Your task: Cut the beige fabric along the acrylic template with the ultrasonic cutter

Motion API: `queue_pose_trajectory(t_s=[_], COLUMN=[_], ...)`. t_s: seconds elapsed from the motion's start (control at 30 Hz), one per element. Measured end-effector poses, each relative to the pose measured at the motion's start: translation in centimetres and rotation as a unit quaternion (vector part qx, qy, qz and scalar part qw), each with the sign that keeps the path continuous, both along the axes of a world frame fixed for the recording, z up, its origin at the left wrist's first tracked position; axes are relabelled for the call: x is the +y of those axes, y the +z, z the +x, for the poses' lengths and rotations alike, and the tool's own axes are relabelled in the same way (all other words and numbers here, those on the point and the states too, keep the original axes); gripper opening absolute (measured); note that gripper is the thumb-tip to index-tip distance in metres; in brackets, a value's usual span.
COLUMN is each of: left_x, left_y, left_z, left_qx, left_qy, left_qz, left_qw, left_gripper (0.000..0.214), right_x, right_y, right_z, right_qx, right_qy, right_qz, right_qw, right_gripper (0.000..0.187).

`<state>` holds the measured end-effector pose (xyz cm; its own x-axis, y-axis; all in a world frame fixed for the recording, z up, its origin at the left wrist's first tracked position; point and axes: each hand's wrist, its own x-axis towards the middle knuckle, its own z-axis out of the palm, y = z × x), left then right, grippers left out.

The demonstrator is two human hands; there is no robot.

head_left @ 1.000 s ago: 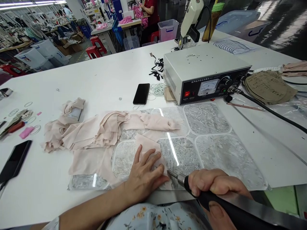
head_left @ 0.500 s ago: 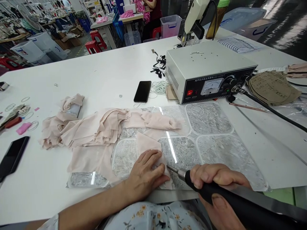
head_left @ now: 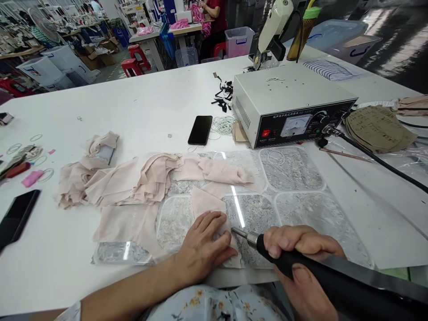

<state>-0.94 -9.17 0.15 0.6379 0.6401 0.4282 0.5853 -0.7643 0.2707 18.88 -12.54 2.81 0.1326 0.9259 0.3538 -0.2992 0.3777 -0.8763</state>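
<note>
My left hand (head_left: pixel 207 245) presses down, fingers spread and lying flat, on a thin beige fabric piece (head_left: pixel 207 200). In my right hand (head_left: pixel 302 258) is a black handheld ultrasonic welder (head_left: pixel 321 278), gripped around its body. Its narrow metal tip points left and meets the fabric's right edge, close beside my left thumb; whether it touches cannot be made out. Under the fabric lies a clear-covered, grey marbled mat (head_left: pixel 301 214). More beige pieces (head_left: pixel 150 176) are heaped and overlapping on the mat's left part, with a strip along its back.
Behind the mat stands the welder's power box (head_left: pixel 297 107), its cable (head_left: pixel 384 158) running off right. A phone (head_left: pixel 199 130) and elastic cords (head_left: pixel 223 125) lie beside the box. Another dark phone (head_left: pixel 16 216) is at the left. A person in red (head_left: pixel 214 22) sits in the background.
The view has shifted slightly. My hands, the welder and the fabric keep nearly the same places; the tip stays at the fabric's edge.
</note>
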Motion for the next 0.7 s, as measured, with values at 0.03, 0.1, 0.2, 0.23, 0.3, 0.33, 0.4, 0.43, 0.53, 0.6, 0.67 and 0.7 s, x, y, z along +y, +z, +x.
queue_pose_trajectory(t_s=[0.03,0.1,0.2,0.23,0.3,0.33,0.4,0.43,0.53,0.6,0.67,0.7], left_x=[0.0,0.0,0.0,0.0,0.0,0.0,-0.1,-0.1,-0.1,-0.1,0.0,0.0], left_y=[0.0,0.0,0.1,0.1,0.1,0.1,0.1,0.0,0.0,0.0,0.0,0.0], left_z=[0.0,-0.1,-0.1,-0.1,-0.1,-0.1,-0.2,-0.2,-0.2,-0.3,-0.3,-0.3], left_qx=[0.001,0.003,0.007,0.008,0.011,0.011,0.010,0.009,0.009,0.007,0.003,0.000], left_qy=[0.000,0.000,0.000,0.000,0.000,0.000,0.000,0.001,0.003,0.001,-0.004,-0.007], left_qz=[0.000,0.000,-0.001,-0.004,-0.009,-0.011,-0.009,-0.007,-0.004,-0.005,-0.008,-0.011], left_qw=[1.000,1.000,1.000,1.000,1.000,1.000,1.000,1.000,1.000,1.000,1.000,1.000], left_gripper=[0.021,0.021,0.021,0.021,0.020,0.020,0.021,0.021,0.022,0.023,0.024,0.024], right_x=[0.2,0.5,0.8,0.8,0.9,0.8,0.8,0.8,0.9,1.0,1.3,1.4], right_y=[0.0,0.0,-0.2,-0.3,-0.3,-0.3,-0.3,-0.3,-0.4,-0.4,-0.4,-0.3], right_z=[-0.1,-0.2,-0.4,-0.4,-0.5,-0.5,-0.5,-0.5,-0.5,-0.5,-0.5,-0.6], right_qx=[-0.001,-0.005,-0.014,-0.016,-0.019,-0.022,-0.024,-0.025,-0.034,-0.042,-0.038,-0.033], right_qy=[-0.004,-0.007,-0.006,-0.005,-0.008,-0.008,-0.010,-0.010,-0.014,-0.023,-0.034,-0.038], right_qz=[0.000,-0.001,-0.003,-0.005,-0.008,-0.008,-0.005,-0.004,-0.003,-0.007,-0.009,-0.008], right_qw=[1.000,1.000,1.000,1.000,1.000,1.000,1.000,1.000,0.999,0.999,0.999,0.999], right_gripper=[0.013,0.012,0.011,0.012,0.012,0.012,0.012,0.012,0.012,0.011,0.010,0.009])
